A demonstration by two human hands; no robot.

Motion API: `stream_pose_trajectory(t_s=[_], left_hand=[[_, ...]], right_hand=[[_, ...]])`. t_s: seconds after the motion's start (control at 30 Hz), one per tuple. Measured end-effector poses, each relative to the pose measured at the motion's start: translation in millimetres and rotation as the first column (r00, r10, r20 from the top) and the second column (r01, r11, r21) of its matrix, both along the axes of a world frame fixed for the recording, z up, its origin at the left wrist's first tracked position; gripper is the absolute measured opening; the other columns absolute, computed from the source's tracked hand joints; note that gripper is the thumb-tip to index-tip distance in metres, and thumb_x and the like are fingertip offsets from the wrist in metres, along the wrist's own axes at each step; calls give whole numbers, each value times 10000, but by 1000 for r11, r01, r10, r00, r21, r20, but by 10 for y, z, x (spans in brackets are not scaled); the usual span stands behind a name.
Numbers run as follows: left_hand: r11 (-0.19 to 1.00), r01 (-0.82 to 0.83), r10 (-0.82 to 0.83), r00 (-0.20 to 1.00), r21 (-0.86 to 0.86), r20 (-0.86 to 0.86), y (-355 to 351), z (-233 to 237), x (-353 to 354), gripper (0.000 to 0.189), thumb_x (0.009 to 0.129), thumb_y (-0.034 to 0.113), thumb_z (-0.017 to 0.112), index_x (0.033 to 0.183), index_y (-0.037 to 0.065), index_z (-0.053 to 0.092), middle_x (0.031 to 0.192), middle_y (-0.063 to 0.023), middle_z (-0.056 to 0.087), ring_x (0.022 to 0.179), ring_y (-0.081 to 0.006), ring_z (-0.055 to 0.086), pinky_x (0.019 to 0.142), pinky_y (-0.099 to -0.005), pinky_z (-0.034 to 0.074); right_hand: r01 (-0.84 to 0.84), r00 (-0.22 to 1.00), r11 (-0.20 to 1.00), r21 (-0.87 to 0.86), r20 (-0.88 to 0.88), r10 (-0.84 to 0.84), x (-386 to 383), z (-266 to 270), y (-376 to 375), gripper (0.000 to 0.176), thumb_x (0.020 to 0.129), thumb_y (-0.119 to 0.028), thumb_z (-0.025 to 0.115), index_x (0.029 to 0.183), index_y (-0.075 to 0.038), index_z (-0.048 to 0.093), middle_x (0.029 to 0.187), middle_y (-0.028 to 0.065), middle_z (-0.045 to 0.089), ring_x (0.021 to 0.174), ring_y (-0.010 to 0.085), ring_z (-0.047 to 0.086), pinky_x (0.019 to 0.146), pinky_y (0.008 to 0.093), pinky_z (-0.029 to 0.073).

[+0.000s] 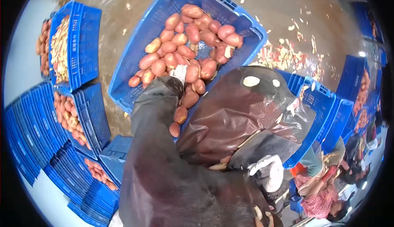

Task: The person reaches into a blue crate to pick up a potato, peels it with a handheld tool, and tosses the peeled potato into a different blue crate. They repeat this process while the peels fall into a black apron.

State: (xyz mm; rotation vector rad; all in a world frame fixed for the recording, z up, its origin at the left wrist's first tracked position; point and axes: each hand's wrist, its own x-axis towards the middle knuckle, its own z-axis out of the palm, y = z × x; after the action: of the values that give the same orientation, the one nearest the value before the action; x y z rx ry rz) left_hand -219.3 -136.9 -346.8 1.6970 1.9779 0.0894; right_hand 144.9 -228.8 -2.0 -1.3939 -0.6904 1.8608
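My left hand [179,73], in a white glove below a dark waterproof sleeve, reaches down among red potatoes [168,47] in a large blue crate [135,50]. Potatoes lie right against the glove, and its fingers are mostly hidden. Over my lap, the right hand [270,173], also in a white glove, has its fingers curled in; what they hold does not show clearly. A dark wet apron [230,112] covers my knees, dotted with pale potato peelings [251,81].
Peelings [283,57] litter the wet floor beyond the crate. On the left stand a crate of pale peelings [61,46], a crate of potatoes [69,116] and stacked blue crates [37,124]. A person in a checked shirt [318,202] sits at lower right.
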Motion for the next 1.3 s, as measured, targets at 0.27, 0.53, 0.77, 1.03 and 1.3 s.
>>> stream_pose_trajectory(t_s=[0.27,0.53,0.77,1.03,1.3], left_hand=[[933,248,-276,958,-261,-76,333,81,158,490,701,221,684,1124,46,510,1038,-156,592,943,-324,596,784,-396,494],[486,726,-697,658,487,-285,-358,-362,-318,147,817,181,586,936,110,538,769,26,517,673,-146,529,580,-216,415],[856,61,517,-42,-514,855,-518,1762,983,350,896,176,517,1193,-3,468,1119,-92,532,1018,-134,518,779,-252,484],[900,427,-4,201,-84,980,-931,3001,3364,928,607,203,798,1349,-9,282,1296,-131,411,1197,-241,410,1030,-381,296],[890,434,-24,347,-137,938,-1085,2977,3549,973,610,158,775,1394,-6,222,1383,-153,340,1148,-250,466,911,-376,419]], right_hand=[[198,977,976,-96,-61,-204,97,-100,13,406,961,-371,438,873,25,472,761,141,523,617,243,599,648,385,535],[282,922,959,-31,-268,-280,429,-84,-122,474,946,-455,422,940,10,513,793,116,517,713,277,609,778,523,504],[676,500,732,89,-785,-366,1070,163,277,525,937,-562,330,886,-71,506,741,83,512,564,200,442,529,389,391],[900,120,375,-222,-700,-704,1539,-405,-157,489,955,-512,366,611,-166,400,509,-35,334,378,118,307,359,296,294],[989,83,142,-35,-663,-744,2442,-1123,-342,494,972,-488,340,573,-198,361,430,-56,290,343,116,319,339,272,314]])
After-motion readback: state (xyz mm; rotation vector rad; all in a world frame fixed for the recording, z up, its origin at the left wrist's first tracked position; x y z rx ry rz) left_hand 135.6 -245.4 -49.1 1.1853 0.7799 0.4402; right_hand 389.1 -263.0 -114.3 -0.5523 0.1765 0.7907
